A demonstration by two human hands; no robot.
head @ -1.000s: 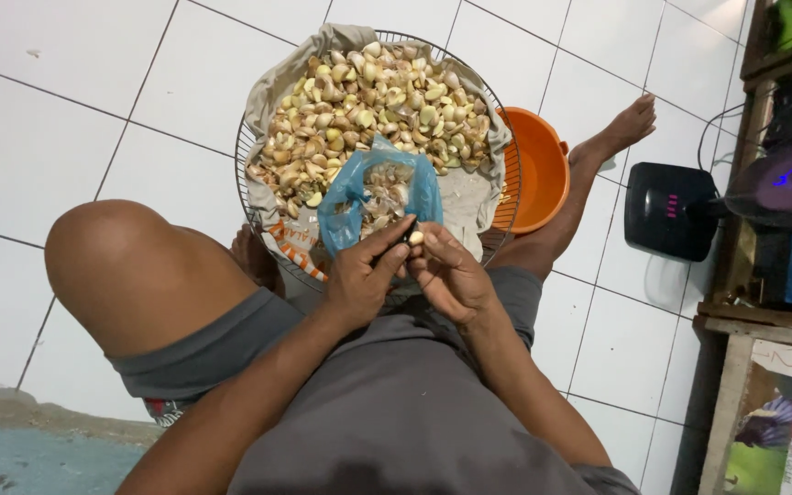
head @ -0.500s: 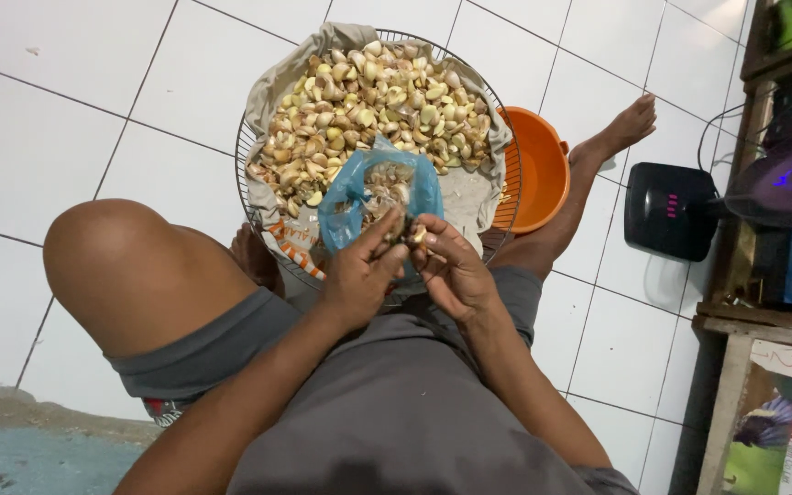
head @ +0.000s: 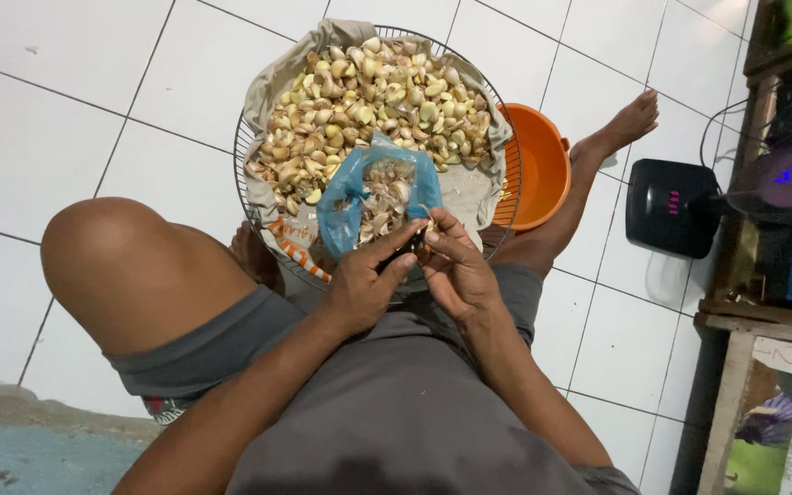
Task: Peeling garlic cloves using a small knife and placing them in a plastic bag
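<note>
I sit on a tiled floor with a round wire tray (head: 247, 147) in front of me, lined with cloth and heaped with garlic cloves (head: 368, 101). A blue plastic bag (head: 346, 206) with peels lies at the tray's near edge. My left hand (head: 364, 284) and my right hand (head: 456, 270) meet just below the bag. Their fingertips pinch a small garlic clove (head: 425, 225) together, with a small dark object, hard to make out, between the fingers.
An orange plastic bowl (head: 538, 170) stands right of the tray beside my outstretched leg (head: 588, 174). A black device (head: 671, 206) with a cable sits on the floor further right, next to a wooden shelf unit (head: 772, 312). My bent left knee (head: 112, 266) is at left.
Both hands stayed at the tray's near edge. The fingers closed in tighter around the clove, which now shows less between them.
</note>
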